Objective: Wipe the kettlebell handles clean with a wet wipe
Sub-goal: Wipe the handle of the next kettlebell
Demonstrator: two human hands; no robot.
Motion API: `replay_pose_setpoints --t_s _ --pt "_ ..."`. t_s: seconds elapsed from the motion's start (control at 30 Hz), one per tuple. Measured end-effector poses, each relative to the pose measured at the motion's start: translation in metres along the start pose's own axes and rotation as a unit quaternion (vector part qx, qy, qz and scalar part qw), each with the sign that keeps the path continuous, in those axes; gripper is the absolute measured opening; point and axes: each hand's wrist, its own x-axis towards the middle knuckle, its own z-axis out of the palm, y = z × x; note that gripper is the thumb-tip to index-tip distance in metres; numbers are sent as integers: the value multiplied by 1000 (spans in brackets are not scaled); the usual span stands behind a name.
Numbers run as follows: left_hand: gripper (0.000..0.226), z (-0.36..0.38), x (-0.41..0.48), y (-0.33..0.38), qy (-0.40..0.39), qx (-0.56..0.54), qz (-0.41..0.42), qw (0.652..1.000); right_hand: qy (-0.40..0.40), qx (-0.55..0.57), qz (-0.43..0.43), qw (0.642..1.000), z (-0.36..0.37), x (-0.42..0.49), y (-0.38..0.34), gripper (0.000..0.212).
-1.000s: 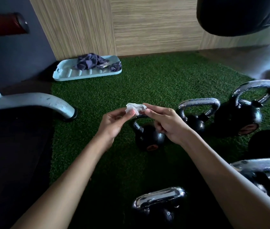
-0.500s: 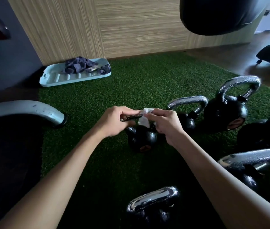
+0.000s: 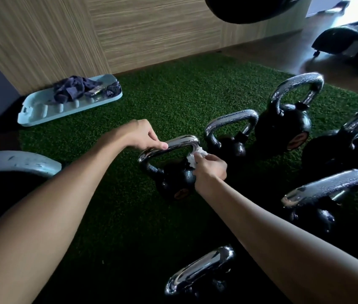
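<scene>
On green turf among several kettlebells, the left hand [image 3: 145, 133] pinches the top bar of the nearest kettlebell's chrome handle [image 3: 169, 148] between thumb and fingers, steadying it. The right hand [image 3: 211, 167] has its fingers pressed together around a crumpled white wipe [image 3: 195, 157], held against the handle's right upright; the iron weight looks heavy and stable, the polished handle likely slippery, while the wipe is soft and easily bunched

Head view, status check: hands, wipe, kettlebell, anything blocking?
Left hand grips kettlebell handle top. Right hand presses wet wipe on handle's right upright. Nothing blocking; nearest other kettlebell stands apart on the right.
</scene>
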Motion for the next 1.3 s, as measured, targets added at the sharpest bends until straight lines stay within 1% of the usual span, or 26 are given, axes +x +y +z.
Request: replay_pose_setpoints --t_s 0.03,0.13,0.27,0.4,0.5,0.57,0.63,0.67,0.73,0.8,0.83,0.93,1.0,1.07,1.13,1.23,1.3 --pt "47 3 -1 -3 4 -10 -11 1000 -1 -8 -2 1000 1 -1 1 13" --pt "52 12 -9 -13 34 -52 -44 997 1 -13 -13 1000 3 -1 1 23" --pt "54 22 -11 -13 71 -91 -87 990 3 2 -20 1000 12 -6 -7 18" --pt "79 26 -4 -9 83 -95 -136 983 7 8 -78 997 18 -3 -19 19" --pt "91 29 3 -11 85 -121 -155 977 -1 12 -75 997 18 1 -24 23" --pt "99 29 6 -13 79 -139 -160 974 -15 18 -84 996 20 -3 -26 22" --pt "103 28 9 -16 76 -153 -165 971 -55 1 -123 991 23 -14 -22 23" --pt "102 29 9 -17 75 -156 -164 971 -84 -13 -143 986 24 -23 -18 25" --pt "86 29 8 -17 76 -152 -160 972 -126 -28 -165 978 26 -38 -11 26" --pt "73 28 8 -18 75 -156 -156 973 -110 -18 -150 982 28 -43 -14 17" --pt "73 27 8 -18 74 -162 -152 972 -96 -3 -132 987 29 -42 -18 13" --pt "86 24 6 -16 71 -176 -151 970 -68 18 -84 994 33 -42 -19 12" --pt "89 23 4 -16 67 -183 -150 969 -82 1 -63 995 35 -51 -3 12" --pt "88 24 3 -17 65 -192 -148 968 -116 -22 -40 992 37 -63 13 11" --pt "85 26 2 -19 64 -192 -147 968 -126 -30 -37 991 39 -65 19 10" --pt "86 27 -1 -20 73 -183 -148 969 -120 -17 -57 991 41 -59 20 10" --pt "85 27 -4 -21 78 -183 -148 969 -146 -62 -86 984 43 -60 27 13"
